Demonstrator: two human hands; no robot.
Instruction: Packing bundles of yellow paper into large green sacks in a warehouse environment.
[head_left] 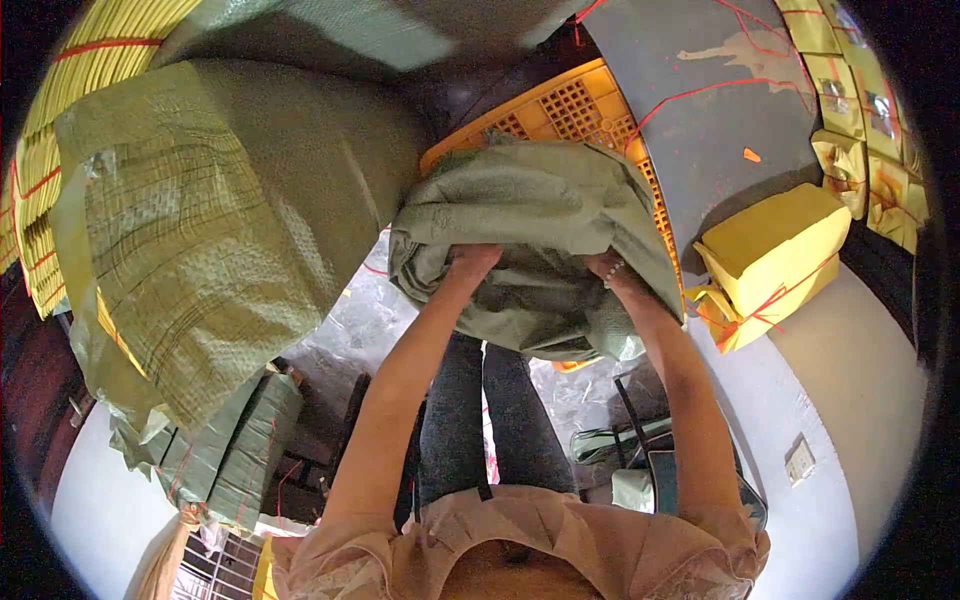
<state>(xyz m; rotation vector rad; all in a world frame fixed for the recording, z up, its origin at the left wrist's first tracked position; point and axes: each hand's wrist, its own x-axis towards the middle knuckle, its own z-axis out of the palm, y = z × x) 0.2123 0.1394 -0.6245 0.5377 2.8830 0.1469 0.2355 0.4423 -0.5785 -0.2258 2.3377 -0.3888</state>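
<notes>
A dark green woven sack (540, 195) lies bunched in front of me over an orange plastic pallet (575, 105). Both of my arms reach into its gathered folds. My left hand (476, 262) is closed on the sack's fabric, its fingertips tucked out of sight. To the right, my right hand (601, 264), with a beaded bracelet at the wrist, grips another fold; most of its fingers are hidden by the cloth. The sack's mouth sags between the hands and down toward my legs. What it holds, if anything, cannot be seen.
A large, full green woven sack (200, 210) stands close on my left. Bundles of yellow paper (110, 50) rise behind it. To the right, a yellow wrapped packet (775, 265) tied with red string sits by the wall. Grey-green wrapped bundles (235, 440) are low at left.
</notes>
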